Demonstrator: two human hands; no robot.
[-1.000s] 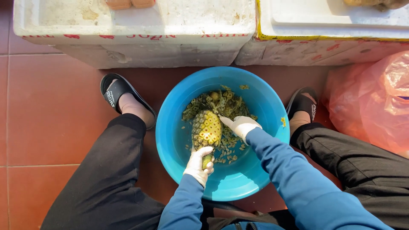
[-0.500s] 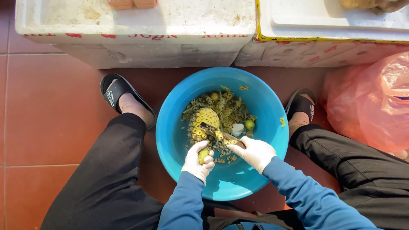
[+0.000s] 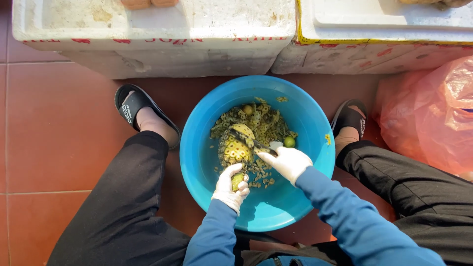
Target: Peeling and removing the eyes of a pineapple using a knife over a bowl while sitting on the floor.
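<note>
foam boxes (image 3: 157, 39): across top of frame, on the tiled floor.
basin (image 3: 207, 162): blue, centre frame, between the feet; peel scraps inside.
pineapple (image 3: 234, 148): mid-basin, half peeled, tilted.
left hand (image 3: 230, 189): grip closed on pineapple's lower end.
right hand (image 3: 288, 162): grip closed on knife (image 3: 249, 141), blade on the fruit.
risk: wet fruit may twist; blade could slip toward left glove.

Bright daylight, soft shadows, sharp focus, slight wide-angle edge distortion

White foam boxes (image 3: 157, 39) above basin (image 3: 197, 162)
</note>
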